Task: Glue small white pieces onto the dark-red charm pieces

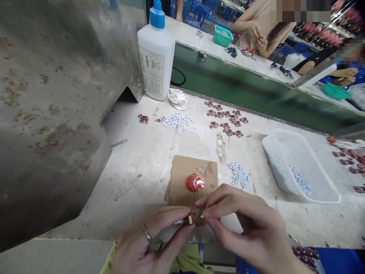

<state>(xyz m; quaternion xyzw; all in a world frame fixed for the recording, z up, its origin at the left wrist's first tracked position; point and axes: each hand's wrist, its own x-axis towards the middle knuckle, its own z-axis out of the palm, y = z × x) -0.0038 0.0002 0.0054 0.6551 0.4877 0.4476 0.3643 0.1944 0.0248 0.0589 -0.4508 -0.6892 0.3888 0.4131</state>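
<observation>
A long white-topped workbench (pixel 134 190) stretches ahead of the person, with a scuffed grey metal housing (pixel 51 114) on the left and a green-sided conveyor (pixel 236 85) beyond it, where a co-worker's hands (pixel 258 38) work at the far bench. On the near bench stand a white plastic squeeze bottle (pixel 156 62) with a blue cap and a translucent plastic tray (pixel 281 163) holding pale small pieces. Dark red flower-shaped pieces (pixel 225 121) lie scattered, and two heaps of small pale-blue pieces (pixel 238 174) lie close by. Nearest the hands is a torn cardboard scrap (pixel 179 175) bearing a glossy red cone (pixel 195 183). The left hand (pixel 145 243), with a ring (pixel 146 233) on one finger, pinches a tiny tan-and-dark piece (pixel 186 220) firmly between thumb and forefinger, just in front of the cardboard. The right hand (pixel 245 224) brings its fingertips in just beside it, though whether they grasp anything cannot be told. With so small a piece, a steady pinch and both hands kept close look like the surest way to work neatly.
</observation>
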